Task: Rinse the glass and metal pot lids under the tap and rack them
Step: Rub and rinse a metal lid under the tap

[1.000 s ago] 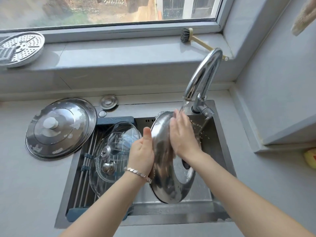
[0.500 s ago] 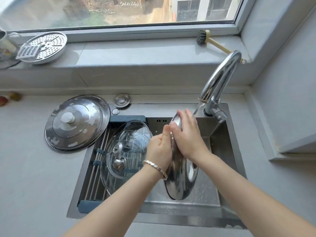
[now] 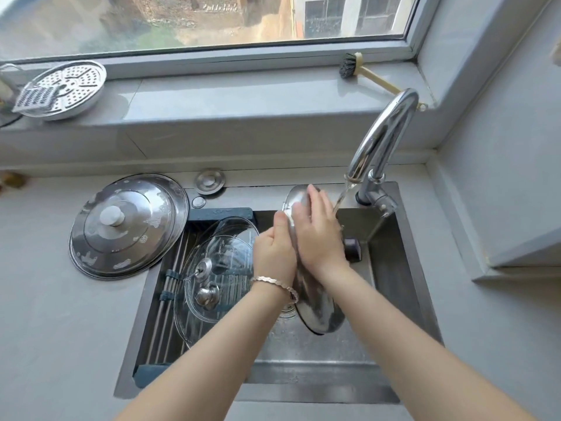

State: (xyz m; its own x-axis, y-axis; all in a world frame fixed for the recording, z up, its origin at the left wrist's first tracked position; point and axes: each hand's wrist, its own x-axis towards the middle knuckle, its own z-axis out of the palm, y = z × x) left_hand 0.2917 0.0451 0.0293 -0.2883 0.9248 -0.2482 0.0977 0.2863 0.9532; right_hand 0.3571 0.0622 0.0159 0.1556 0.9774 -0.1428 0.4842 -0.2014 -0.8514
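I hold a metal pot lid (image 3: 318, 311) on edge over the sink (image 3: 391, 268), almost edge-on to me. My left hand (image 3: 274, 253) grips its left face, thumb up. My right hand (image 3: 318, 235) lies flat with spread fingers on its right face. Water runs from the chrome tap (image 3: 382, 135) just right of the lid's top. Two glass lids (image 3: 218, 275) with metal knobs lie overlapped on the roll-up rack (image 3: 170, 287) across the sink's left half. A large metal lid (image 3: 127, 223) with a white knob rests on the counter, left of the sink.
A perforated steamer plate (image 3: 66, 86) with a small grater sits on the windowsill at left, a dish brush (image 3: 364, 72) at right. A sink strainer plug (image 3: 209, 181) lies behind the sink. A dark block (image 3: 352, 249) sits in the basin by my right wrist.
The metal lid has turned further edge-on and my right hand slid over its face. The view shifted so the sink and tap sit further right in frame.
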